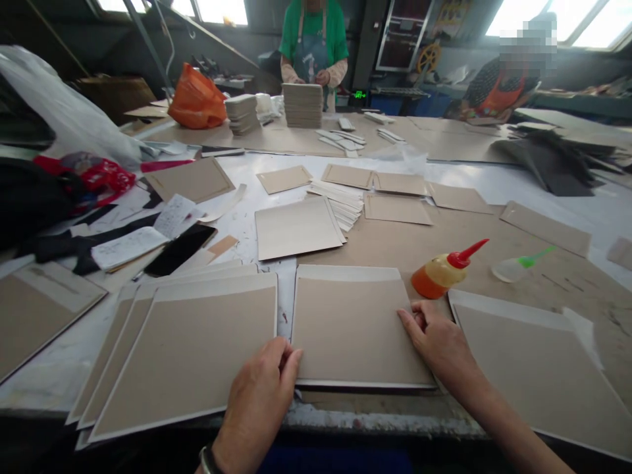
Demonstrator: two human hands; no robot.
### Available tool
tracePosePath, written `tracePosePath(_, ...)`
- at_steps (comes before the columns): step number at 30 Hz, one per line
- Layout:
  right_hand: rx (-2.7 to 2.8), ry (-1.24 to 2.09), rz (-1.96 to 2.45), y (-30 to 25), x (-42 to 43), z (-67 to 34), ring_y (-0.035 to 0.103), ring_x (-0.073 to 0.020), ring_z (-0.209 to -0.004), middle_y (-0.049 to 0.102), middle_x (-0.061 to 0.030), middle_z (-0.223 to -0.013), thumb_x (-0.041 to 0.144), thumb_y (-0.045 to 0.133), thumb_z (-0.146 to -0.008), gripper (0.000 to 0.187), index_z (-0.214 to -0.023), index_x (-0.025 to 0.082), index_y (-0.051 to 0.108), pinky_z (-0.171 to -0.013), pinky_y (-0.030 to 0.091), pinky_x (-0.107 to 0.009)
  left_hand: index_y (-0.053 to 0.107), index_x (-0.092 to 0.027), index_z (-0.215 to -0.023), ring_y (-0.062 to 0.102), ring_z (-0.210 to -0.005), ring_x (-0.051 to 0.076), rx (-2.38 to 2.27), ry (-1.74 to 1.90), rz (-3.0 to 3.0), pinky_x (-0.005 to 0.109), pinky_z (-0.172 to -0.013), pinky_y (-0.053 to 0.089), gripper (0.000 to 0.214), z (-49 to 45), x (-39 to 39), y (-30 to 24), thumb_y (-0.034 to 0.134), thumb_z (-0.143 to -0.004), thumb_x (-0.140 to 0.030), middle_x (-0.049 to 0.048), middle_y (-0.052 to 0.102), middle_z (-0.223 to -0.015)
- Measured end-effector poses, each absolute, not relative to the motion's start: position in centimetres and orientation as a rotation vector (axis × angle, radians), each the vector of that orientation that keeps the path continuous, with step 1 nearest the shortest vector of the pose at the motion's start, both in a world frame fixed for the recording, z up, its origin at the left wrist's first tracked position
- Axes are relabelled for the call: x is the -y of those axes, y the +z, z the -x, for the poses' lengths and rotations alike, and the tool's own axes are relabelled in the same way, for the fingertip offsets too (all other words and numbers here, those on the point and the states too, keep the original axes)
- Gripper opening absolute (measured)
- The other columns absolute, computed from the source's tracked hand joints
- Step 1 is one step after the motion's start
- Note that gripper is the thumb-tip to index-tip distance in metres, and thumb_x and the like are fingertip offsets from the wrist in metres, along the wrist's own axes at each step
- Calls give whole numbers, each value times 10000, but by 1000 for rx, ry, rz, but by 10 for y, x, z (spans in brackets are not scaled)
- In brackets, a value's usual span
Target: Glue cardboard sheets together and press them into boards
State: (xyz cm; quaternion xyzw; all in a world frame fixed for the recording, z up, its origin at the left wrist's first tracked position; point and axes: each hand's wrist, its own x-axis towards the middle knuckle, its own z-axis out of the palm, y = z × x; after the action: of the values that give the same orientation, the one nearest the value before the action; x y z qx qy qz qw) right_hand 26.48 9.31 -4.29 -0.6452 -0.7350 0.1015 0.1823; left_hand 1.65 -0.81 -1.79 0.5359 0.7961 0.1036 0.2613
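A grey-brown cardboard panel with a pale strip along its far edge and white borders lies flat before me. At its left edge my left hand is closed, thumb and curled fingers gripping the side. My right hand pinches the right edge, thumb on top and the other fingers curled beside it. Left of this panel is a fanned stack of similar panels, partly behind my left wrist. Another panel lies to the right, partly covered by my right forearm.
A squeeze bottle with a red nozzle and orange contents lies beyond my right hand, near a small green-tipped bottle. Farther off are a paler board, a phone and an orange bag. Two people work across the table.
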Motion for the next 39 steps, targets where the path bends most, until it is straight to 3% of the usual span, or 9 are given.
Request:
tracePosePath(10,2106,202,1802,-41,-93,-264,510,-184,-545,526,-12,-604,407,440,-809,211,-736,212,474,-551,349,-285,474,-215,-696,549,-660,177,-2117,330,-1456,277,-617,336,191,-13,11,-20,388,-849,-291,14,588,-695)
tracePosePath(22,2105,241,1860,-33,-89,-257,533,-184,-626,562,-31,-690,306,493,-816,130,-751,199,458,-602,367,-275,494,-247,-651,558,-609,204,-2139,407,-1464,289,-585,354,250,-7,9,-29,372,-710,-457,12,586,-626)
tracePosePath(39,2144,133,1810,-48,-94,-263,515,-191,-536,543,-28,-638,400,435,-816,200,-756,210,454,-540,347,-293,474,-204,-626,543,-627,159,-2143,395,-1445,251,-595,355,202,-15,5,-17,467,-822,-253,3,573,-638)
